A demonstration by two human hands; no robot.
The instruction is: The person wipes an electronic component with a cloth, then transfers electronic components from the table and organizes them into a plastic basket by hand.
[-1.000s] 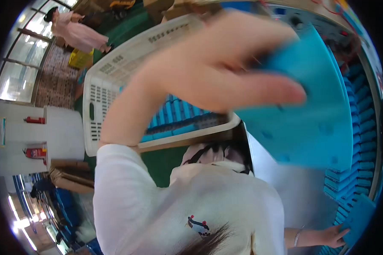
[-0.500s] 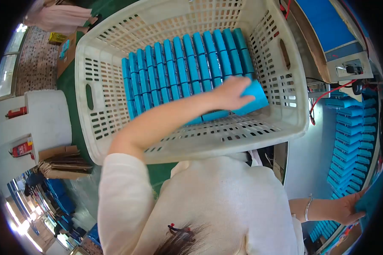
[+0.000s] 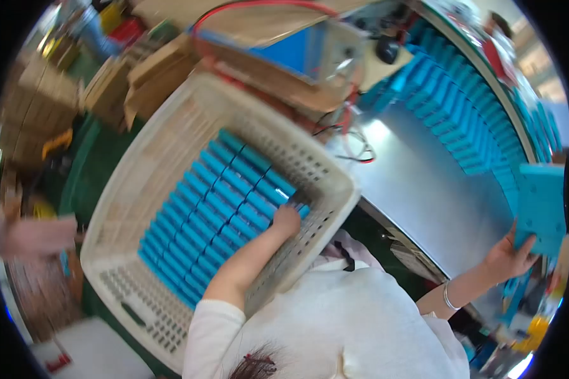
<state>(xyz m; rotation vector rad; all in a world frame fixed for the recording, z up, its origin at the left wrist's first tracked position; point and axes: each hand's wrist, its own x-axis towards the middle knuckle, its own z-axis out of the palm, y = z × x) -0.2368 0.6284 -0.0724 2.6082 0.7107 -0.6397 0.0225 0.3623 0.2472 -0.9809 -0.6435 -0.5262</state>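
Observation:
My left hand reaches into a white plastic crate, at the near right end of rows of blue-wrapped packs. Its fingers are bent round a blue pack by the crate wall; blur and the hand itself hide most of that pack. Out to the right, my right hand grips a flat, rectangular blue pack by its lower edge, thumb on the face. This pack is held up over the metal tabletop, its broad side towards me.
Many more blue packs stand in curved rows on the metal table. Red and black wires hang by a device with a blue panel. Cardboard boxes stand beyond the crate. A person in pink is at the left.
The view has swung right, showing more of the table. The pack under my left hand, lying broad side up before, is now down at the crate's end. My right hand's pack has come into fuller view.

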